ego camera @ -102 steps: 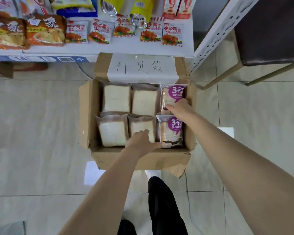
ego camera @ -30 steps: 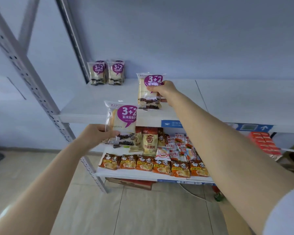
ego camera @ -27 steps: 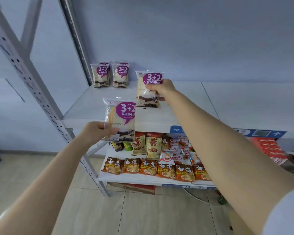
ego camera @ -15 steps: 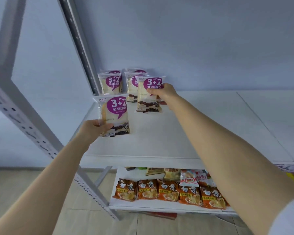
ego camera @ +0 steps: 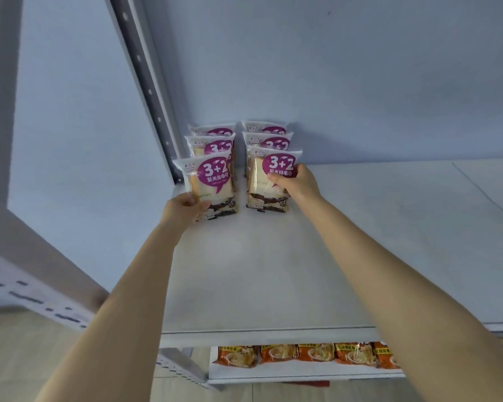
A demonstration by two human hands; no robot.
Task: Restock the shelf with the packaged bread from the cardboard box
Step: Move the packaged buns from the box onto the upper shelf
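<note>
Two upright rows of purple-labelled bread packs stand at the back left of the white top shelf (ego camera: 273,271). My left hand (ego camera: 183,210) grips the front pack of the left row (ego camera: 212,184) at its lower left corner. My right hand (ego camera: 295,184) grips the front pack of the right row (ego camera: 269,181) at its right side. Both held packs sit with their bottoms on or just at the shelf. Behind them stand more packs in the left row (ego camera: 212,145) and the right row (ego camera: 269,140). The cardboard box is out of view.
A grey perforated upright post (ego camera: 145,82) rises just left of the packs, and the blue wall is right behind them. The lower shelf carries orange noodle packets (ego camera: 308,353). A seam in the top shelf runs at the far right (ego camera: 488,195).
Both hands have carried their bread packs up and back onto the top shelf, in front of the two rows. My view has moved closer and tilted up.
</note>
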